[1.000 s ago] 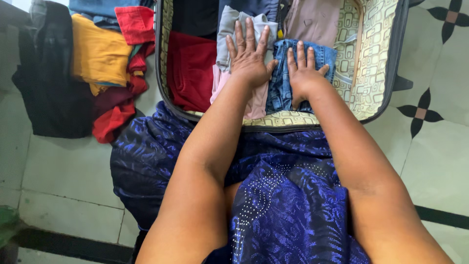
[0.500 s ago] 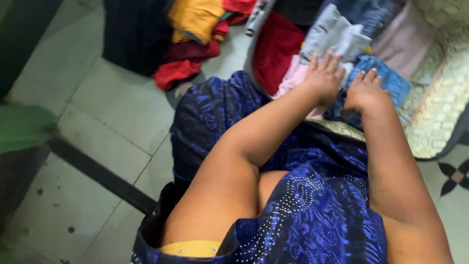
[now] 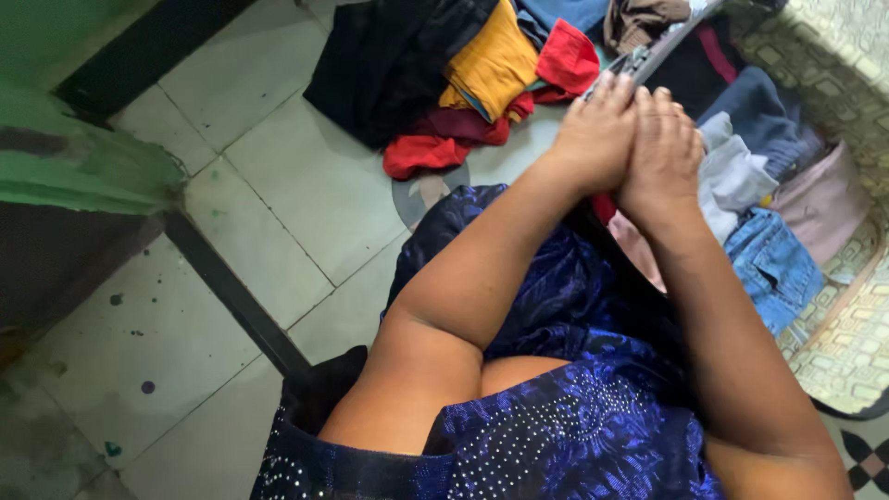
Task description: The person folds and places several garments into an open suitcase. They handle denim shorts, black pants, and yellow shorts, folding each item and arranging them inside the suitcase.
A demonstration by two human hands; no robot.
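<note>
Head view, from left to right: a pile of loose clothes [image 3: 482, 74] in black, mustard and red lies on the tiled floor [image 3: 278, 204] just beside the open suitcase [image 3: 852, 352]. Your left hand [image 3: 597, 134] and right hand [image 3: 662, 153] are pressed together side by side, fingers straight, grasping nothing, above the suitcase's near edge. Past them, inside the case, lie a grey folded garment [image 3: 741, 176], folded denim [image 3: 773, 264] and a pink piece [image 3: 820, 199].
</note>
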